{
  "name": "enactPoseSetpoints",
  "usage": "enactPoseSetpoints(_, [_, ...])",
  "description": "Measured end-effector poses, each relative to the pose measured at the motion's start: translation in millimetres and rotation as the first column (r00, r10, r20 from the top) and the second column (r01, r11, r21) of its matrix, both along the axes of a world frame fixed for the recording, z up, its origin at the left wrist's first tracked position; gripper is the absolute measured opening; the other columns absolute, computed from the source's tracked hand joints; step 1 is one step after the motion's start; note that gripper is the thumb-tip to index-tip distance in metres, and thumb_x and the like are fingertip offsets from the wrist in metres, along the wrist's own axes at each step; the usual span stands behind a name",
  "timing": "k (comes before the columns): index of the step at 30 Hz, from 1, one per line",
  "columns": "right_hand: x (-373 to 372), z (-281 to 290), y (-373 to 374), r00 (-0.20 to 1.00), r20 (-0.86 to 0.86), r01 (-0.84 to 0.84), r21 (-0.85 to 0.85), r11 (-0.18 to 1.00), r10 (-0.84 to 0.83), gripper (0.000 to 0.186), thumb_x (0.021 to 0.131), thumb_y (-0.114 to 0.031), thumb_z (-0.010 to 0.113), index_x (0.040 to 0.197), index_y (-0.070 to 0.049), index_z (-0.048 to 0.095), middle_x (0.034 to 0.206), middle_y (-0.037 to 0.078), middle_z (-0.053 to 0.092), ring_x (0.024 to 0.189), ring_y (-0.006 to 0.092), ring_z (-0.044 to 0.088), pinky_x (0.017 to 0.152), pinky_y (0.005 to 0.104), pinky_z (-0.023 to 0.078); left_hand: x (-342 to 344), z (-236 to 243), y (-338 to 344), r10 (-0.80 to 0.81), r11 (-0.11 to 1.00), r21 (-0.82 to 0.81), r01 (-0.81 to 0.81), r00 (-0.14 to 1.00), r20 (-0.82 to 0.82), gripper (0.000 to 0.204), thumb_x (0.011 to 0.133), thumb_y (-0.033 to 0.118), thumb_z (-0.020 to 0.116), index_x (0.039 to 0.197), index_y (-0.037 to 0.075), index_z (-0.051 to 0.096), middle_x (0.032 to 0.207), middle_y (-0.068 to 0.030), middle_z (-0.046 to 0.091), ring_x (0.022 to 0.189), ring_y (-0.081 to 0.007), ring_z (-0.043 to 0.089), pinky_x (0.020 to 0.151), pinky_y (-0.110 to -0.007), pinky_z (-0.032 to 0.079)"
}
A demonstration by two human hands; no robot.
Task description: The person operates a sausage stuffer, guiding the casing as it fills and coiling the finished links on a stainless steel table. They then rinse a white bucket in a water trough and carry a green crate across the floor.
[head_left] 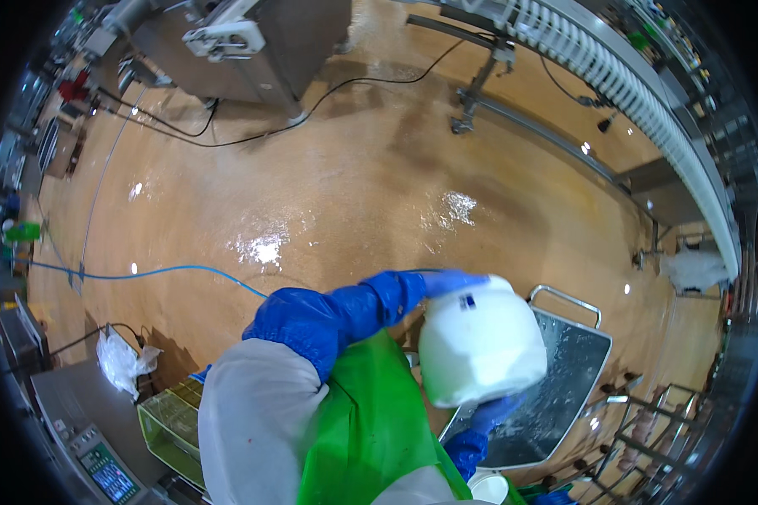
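Note:
I hold a large white plastic container (480, 337) tipped on its side above a wet dark trolley platform (564, 362) with a metal handle. My left hand (451, 282), in a blue glove and long blue sleeve, grips its upper side. My right hand (495, 408), also blue-gloved, supports its lower side, with the fingers partly hidden by it. A white bucket (487, 488) stands low beside my green apron (362, 421), partly out of view.
A conveyor (615, 93) runs along the upper right; steel machinery (236, 67) stands upper left. A blue hose (156, 271) and black cables cross the wet floor. Green crates (168, 429) and a control panel (105, 475) are lower left; a metal rack (648, 438) is lower right.

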State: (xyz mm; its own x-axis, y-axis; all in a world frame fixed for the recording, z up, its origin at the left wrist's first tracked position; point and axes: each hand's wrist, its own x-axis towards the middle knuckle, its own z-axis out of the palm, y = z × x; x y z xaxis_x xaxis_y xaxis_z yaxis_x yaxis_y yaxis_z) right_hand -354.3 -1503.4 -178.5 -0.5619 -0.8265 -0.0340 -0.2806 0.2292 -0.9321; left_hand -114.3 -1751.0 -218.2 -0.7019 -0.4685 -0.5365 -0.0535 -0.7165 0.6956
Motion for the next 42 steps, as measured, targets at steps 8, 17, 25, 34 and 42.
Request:
enactPoseSetpoints(8, [-100.1, -7.3, 197.3, 0.743, 0.315, 0.624, -0.009, 0.781, -0.590, 0.062, 0.096, -0.044, 0.035, 0.142, -0.004, 0.026, 0.141, 0.019, 0.032, 0.126, 0.0311, 0.038, 0.106, 0.0439, 0.031, -250.2, 5.5, 183.1, -0.497, 0.816, -0.249, 0.522, 0.853, 0.160, 0.080, 0.072, 0.070, 0.058, 0.096, -0.006, 0.066, 0.094, -0.0182, 0.066, 0.085, -0.0271, 0.064, 0.077, -0.037, 0.049])
enactPoseSetpoints(17, [-180.4, -89.9, 272.7, 0.558, 0.371, 0.577, 0.469, 0.669, -0.742, 0.066, 0.090, -0.046, 0.049, 0.136, 0.000, 0.038, 0.134, 0.019, 0.042, 0.118, 0.0298, 0.047, 0.099, 0.0410, 0.039, -355.8, -126.3, 297.4, -0.536, 0.776, -0.092, 0.623, 0.730, 0.425, 0.083, 0.069, 0.077, 0.051, 0.098, 0.002, 0.068, 0.097, -0.0193, 0.066, 0.090, -0.0325, 0.064, 0.080, -0.040, 0.048])
enactPoseSetpoints(25, [-197.0, -196.4, 225.8, 0.437, 0.668, 0.529, 0.350, 0.773, -0.602, 0.072, 0.089, -0.054, 0.047, 0.140, -0.004, 0.033, 0.138, 0.018, 0.038, 0.121, 0.0303, 0.043, 0.099, 0.0443, 0.039, -361.1, -189.6, 247.3, -0.360, 0.741, -0.167, 0.650, 0.595, 0.719, 0.083, 0.070, 0.075, 0.051, 0.099, -0.001, 0.067, 0.101, -0.0218, 0.065, 0.095, -0.0358, 0.063, 0.086, -0.041, 0.046])
enactPoseSetpoints(34, [-143.6, -222.5, 292.9, -0.055, 0.969, 0.658, 0.216, 0.721, -0.241, 0.087, 0.079, -0.070, 0.045, 0.140, -0.010, 0.032, 0.140, 0.013, 0.039, 0.126, 0.0306, 0.041, 0.106, 0.0497, 0.030, -349.4, -94.8, 337.2, -0.249, 0.494, -0.572, 0.655, 0.737, 0.629, 0.053, 0.076, 0.055, 0.057, 0.088, 0.005, 0.068, 0.091, -0.0180, 0.065, 0.087, -0.0357, 0.061, 0.079, -0.045, 0.047])
enactPoseSetpoints(42, [-77.6, -84.8, 284.0, 0.738, 0.491, 0.484, 0.090, 0.870, -0.462, 0.083, 0.069, -0.017, 0.074, 0.137, -0.003, 0.028, 0.129, 0.017, 0.045, 0.113, 0.0294, 0.050, 0.098, 0.0458, 0.040, -240.9, 82.3, 334.3, -0.334, 0.498, -0.747, 0.442, 0.892, 0.305, 0.047, 0.079, 0.048, 0.057, 0.082, 0.002, 0.067, 0.077, -0.0204, 0.064, 0.073, -0.0345, 0.062, 0.066, -0.046, 0.047])
